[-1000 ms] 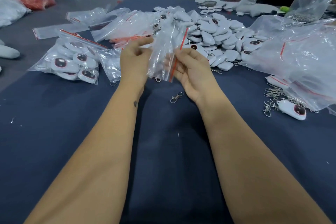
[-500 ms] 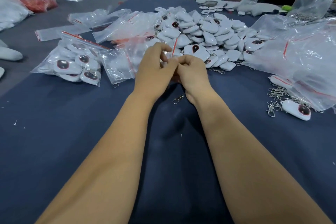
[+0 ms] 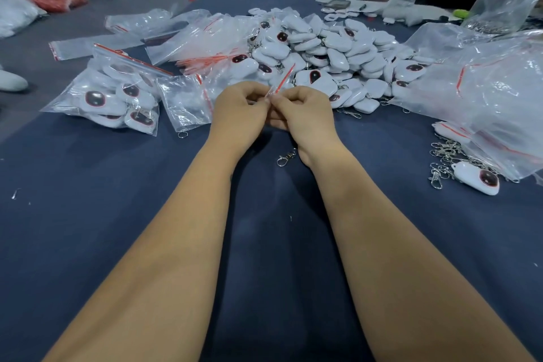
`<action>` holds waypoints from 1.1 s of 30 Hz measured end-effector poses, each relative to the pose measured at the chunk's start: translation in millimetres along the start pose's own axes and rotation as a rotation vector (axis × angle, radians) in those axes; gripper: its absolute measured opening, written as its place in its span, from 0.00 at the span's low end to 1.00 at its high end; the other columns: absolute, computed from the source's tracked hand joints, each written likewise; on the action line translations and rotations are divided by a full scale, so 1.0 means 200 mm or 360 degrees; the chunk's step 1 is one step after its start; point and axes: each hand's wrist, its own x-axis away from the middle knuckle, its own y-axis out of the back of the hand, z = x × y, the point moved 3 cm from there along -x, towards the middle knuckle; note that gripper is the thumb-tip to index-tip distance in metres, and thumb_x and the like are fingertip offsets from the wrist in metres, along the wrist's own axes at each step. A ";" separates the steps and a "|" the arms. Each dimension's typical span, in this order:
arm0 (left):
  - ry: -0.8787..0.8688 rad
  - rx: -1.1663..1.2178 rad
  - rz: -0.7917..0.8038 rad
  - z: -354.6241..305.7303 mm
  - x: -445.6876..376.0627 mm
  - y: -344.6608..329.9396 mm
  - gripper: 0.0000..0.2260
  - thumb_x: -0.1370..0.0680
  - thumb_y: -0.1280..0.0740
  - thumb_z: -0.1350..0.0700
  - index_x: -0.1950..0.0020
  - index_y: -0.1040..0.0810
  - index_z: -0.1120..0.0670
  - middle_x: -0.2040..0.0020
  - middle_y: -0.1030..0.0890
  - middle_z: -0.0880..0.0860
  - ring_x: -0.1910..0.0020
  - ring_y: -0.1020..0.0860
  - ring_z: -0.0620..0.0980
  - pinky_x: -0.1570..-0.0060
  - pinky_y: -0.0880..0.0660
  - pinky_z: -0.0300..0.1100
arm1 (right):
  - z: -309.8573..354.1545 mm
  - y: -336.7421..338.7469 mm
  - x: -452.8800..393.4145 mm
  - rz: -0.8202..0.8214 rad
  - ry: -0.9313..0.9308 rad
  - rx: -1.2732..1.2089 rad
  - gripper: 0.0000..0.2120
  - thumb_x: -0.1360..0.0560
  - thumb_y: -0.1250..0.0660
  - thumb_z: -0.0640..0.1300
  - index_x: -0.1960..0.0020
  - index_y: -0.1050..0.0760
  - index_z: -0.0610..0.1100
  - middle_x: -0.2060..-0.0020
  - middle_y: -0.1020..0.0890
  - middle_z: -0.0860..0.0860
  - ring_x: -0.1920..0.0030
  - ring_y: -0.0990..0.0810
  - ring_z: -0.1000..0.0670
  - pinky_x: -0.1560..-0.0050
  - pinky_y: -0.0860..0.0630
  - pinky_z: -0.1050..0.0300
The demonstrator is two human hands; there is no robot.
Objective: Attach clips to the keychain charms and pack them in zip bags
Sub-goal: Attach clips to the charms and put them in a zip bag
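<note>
We pinch a small zip bag (image 3: pixel 282 81) between both hands: left hand (image 3: pixel 239 110) and right hand (image 3: pixel 302 110) meet at centre, fingers curled on the bag's red strip, which sticks up toward the far right. Loose clip (image 3: pixel 286 156) lies on the blue table (image 3: pixel 88 200) just near the right wrist. Charm pile (image 3: pixel 332 53) sits beyond the hands. Filled bag (image 3: pixel 111 97) at left, one charm (image 3: pixel 477 178) with clips at right.
</note>
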 end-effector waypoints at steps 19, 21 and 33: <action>-0.0258 -0.0316 0.0276 -0.02 0.04 -0.01 0.08 0.26 0.30 0.56 0.54 0.24 0.43 0.64 0.20 0.42 0.67 0.24 0.39 0.63 0.25 0.35 | 0.01 0.01 -0.01 -0.0260 0.0063 0.0155 0.08 0.22 0.33 0.41 0.59 0.28 0.44 0.58 0.17 0.36 0.64 0.21 0.47 0.57 0.20 0.48; -0.0192 -0.0164 0.0323 -0.01 0.03 0.01 0.07 0.23 0.31 0.59 0.54 0.20 0.46 0.65 0.19 0.48 0.69 0.24 0.46 0.63 0.24 0.42 | 0.02 0.02 -0.01 -0.0282 0.0108 0.0190 0.08 0.21 0.35 0.39 0.59 0.29 0.45 0.64 0.19 0.42 0.69 0.21 0.49 0.68 0.22 0.54; -0.0611 -0.0293 -0.0915 -0.09 0.04 0.19 0.15 0.23 0.45 0.65 0.45 0.21 0.57 0.52 0.25 0.53 0.55 0.29 0.42 0.54 0.34 0.28 | 0.05 -0.02 0.05 -0.0099 0.0407 0.0805 0.04 0.26 0.34 0.50 0.51 0.24 0.53 0.70 0.25 0.59 0.68 0.27 0.59 0.62 0.29 0.58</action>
